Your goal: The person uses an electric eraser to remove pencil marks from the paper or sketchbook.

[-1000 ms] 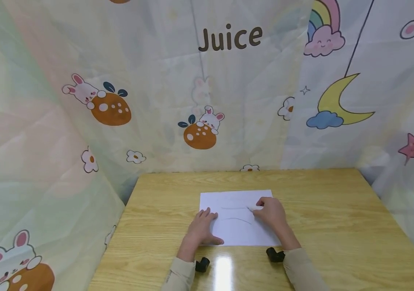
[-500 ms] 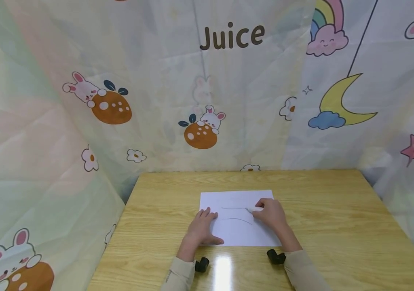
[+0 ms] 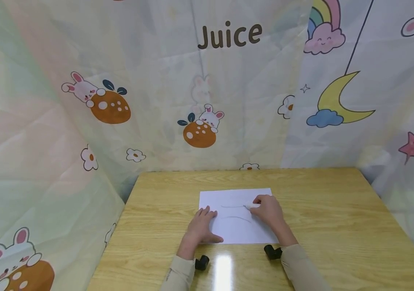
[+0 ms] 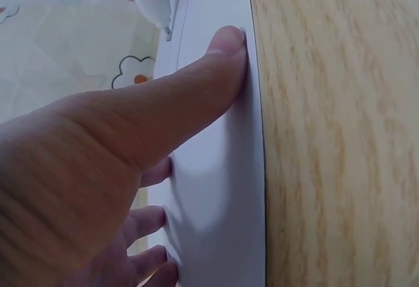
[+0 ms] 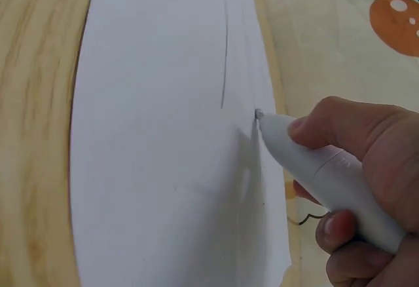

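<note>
A white sheet of paper lies on the wooden table, bearing two thin dark lines, the nearer one curved. My left hand rests on the paper's left side, fingers spread and thumb along its near edge. In the left wrist view the left thumb lies flat on the sheet. My right hand pinches a thick white pen-shaped electric eraser. Its small grey tip touches the paper at the right end of the far line's visible part. The palm hides part of the eraser's rear end.
The wooden table extends around the sheet. Black camera mounts sit at both wrists. A printed cloth curtain with rabbits and a moon hangs behind the table and at its sides.
My right hand has shifted slightly left with the eraser, its tip following the far line. The left hand stays in place on the paper. The head view has shifted a little.
</note>
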`<state>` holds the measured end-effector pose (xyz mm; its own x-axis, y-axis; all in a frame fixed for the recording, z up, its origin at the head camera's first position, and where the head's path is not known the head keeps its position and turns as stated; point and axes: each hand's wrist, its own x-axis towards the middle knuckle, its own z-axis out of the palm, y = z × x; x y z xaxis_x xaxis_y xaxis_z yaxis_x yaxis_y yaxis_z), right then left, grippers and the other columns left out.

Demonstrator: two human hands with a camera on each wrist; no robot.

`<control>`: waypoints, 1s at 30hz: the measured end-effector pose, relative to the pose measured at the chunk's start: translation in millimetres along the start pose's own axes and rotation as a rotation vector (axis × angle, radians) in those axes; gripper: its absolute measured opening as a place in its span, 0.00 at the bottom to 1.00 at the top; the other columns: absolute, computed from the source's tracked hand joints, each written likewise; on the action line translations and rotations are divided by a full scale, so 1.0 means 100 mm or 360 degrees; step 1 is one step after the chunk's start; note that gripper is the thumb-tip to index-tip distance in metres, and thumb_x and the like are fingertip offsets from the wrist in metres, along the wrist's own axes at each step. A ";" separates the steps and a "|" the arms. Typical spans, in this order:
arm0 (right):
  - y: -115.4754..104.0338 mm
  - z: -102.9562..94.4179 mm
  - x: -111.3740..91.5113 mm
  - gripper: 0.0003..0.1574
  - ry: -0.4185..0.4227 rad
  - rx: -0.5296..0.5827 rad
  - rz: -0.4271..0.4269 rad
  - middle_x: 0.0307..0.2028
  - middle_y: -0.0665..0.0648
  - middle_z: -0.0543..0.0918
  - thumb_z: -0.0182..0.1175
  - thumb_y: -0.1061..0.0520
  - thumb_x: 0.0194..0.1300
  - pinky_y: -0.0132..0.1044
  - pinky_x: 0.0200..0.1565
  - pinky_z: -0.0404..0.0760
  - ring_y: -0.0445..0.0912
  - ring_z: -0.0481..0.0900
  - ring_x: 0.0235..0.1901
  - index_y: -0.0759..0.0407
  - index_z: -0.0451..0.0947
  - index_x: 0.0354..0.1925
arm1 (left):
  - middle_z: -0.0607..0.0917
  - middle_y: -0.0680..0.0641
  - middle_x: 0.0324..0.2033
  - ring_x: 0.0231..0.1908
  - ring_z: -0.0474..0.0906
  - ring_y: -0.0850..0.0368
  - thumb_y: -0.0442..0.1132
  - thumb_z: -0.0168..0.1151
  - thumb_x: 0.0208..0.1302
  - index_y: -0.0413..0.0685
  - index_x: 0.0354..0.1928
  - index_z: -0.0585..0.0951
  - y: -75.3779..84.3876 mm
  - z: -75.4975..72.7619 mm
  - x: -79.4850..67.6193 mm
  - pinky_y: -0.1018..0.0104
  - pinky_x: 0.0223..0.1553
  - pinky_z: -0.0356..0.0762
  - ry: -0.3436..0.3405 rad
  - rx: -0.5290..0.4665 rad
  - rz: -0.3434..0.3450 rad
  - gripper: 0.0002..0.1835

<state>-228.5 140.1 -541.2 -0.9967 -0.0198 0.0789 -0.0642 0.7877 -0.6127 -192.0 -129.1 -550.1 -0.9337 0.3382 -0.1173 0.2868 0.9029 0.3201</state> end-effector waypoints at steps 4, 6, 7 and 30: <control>-0.03 -0.03 0.00 0.12 0.0004 -0.0015 0.0043 0.28 0.54 0.84 0.73 0.57 0.46 0.46 0.34 0.80 0.48 0.79 0.29 0.61 0.84 0.30 | 0.62 0.39 0.70 0.69 0.56 0.36 0.63 0.79 0.37 0.50 0.66 0.72 0.00 0.00 0.02 0.44 0.64 0.62 0.0002 0.0008 0.0001 0.52; -0.03 -0.03 0.02 0.12 0.0008 -0.0021 0.0041 0.29 0.54 0.84 0.73 0.56 0.47 0.46 0.34 0.80 0.48 0.79 0.30 0.60 0.85 0.31 | 0.62 0.39 0.70 0.69 0.56 0.37 0.63 0.79 0.37 0.50 0.66 0.72 0.01 -0.01 0.03 0.44 0.64 0.62 0.0006 0.0011 0.0001 0.52; -0.03 -0.03 0.03 0.12 0.0009 -0.0014 0.0029 0.30 0.54 0.84 0.73 0.56 0.47 0.46 0.35 0.80 0.49 0.79 0.31 0.61 0.85 0.32 | 0.62 0.39 0.70 0.69 0.56 0.36 0.63 0.79 0.37 0.50 0.66 0.72 0.01 -0.01 0.04 0.44 0.64 0.62 0.0013 0.0012 0.0003 0.52; -0.01 0.07 -0.06 0.12 0.0053 0.0038 0.0063 0.29 0.54 0.84 0.73 0.57 0.47 0.46 0.33 0.79 0.48 0.78 0.29 0.61 0.84 0.32 | 0.63 0.38 0.70 0.68 0.57 0.36 0.63 0.78 0.38 0.49 0.66 0.73 -0.01 0.02 -0.02 0.45 0.64 0.62 0.0005 -0.0002 0.0010 0.51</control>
<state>-222.4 134.8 -546.8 -0.9963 0.0318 0.0803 -0.0265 0.7726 -0.6343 -189.8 -130.4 -552.1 -0.9326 0.3431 -0.1121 0.2926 0.9004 0.3219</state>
